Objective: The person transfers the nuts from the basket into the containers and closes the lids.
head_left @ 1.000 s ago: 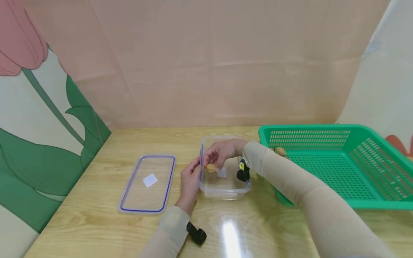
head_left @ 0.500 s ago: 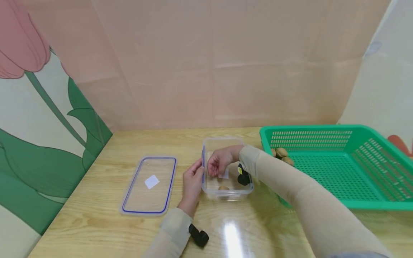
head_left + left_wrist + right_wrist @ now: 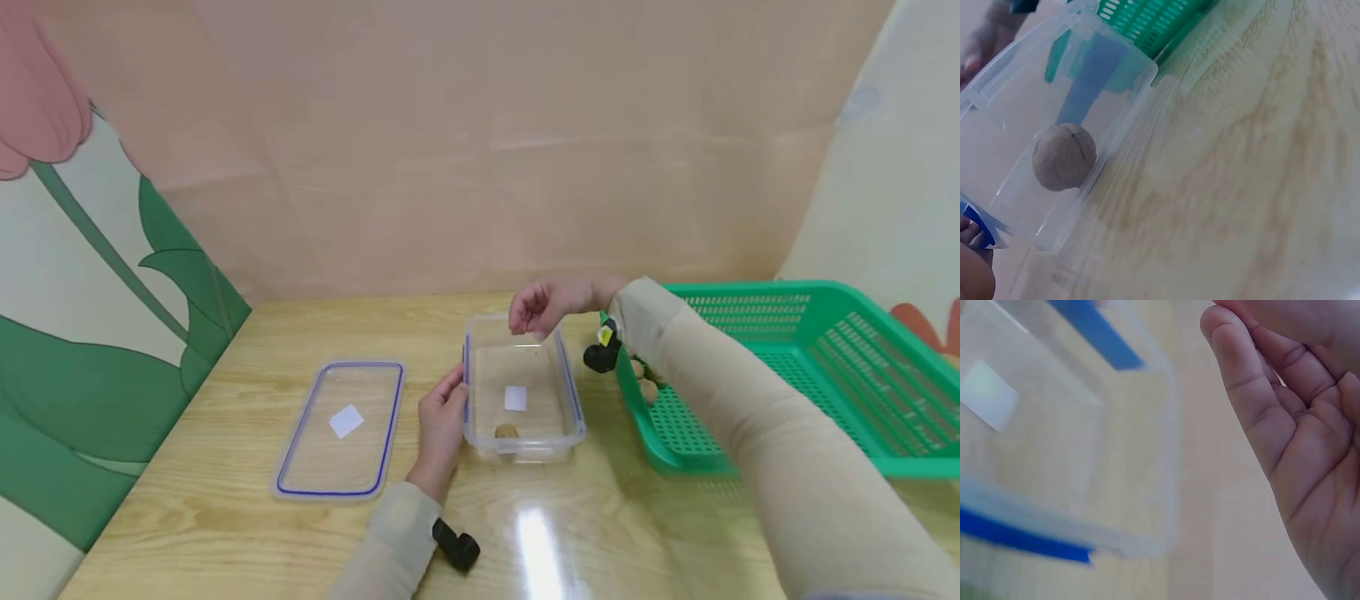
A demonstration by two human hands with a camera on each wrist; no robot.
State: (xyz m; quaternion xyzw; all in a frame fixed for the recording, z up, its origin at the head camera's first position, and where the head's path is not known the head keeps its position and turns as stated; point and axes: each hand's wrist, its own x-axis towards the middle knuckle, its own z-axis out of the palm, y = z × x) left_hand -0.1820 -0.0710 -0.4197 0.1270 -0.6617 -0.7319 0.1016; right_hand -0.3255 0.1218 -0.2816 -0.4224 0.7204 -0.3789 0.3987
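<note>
A clear plastic food container (image 3: 558,421) with blue edging stands without its lid on the wooden table. One walnut (image 3: 506,432) lies inside near its front wall; the left wrist view shows this walnut (image 3: 1065,156) through the plastic. My left hand (image 3: 441,421) grips the container's left side, its fingers (image 3: 971,232) by the blue clip. Over the container's back right corner hovers my right hand (image 3: 551,305), fingers loosely curled. Nothing is held in the right hand (image 3: 1297,406). More walnuts (image 3: 647,388) lie in the left end of the green basket (image 3: 652,450), partly behind the right forearm.
To the left lies the blue-edged lid (image 3: 337,467), flat, bearing a white square label (image 3: 347,422). A similar label (image 3: 515,398) shows at the container's bottom. Behind the table (image 3: 225,517) hangs a pinkish backdrop (image 3: 465,150).
The right hand let go of a walnut inside the container, then rose out and moved back and right. The left hand kept its place on the container's side.
</note>
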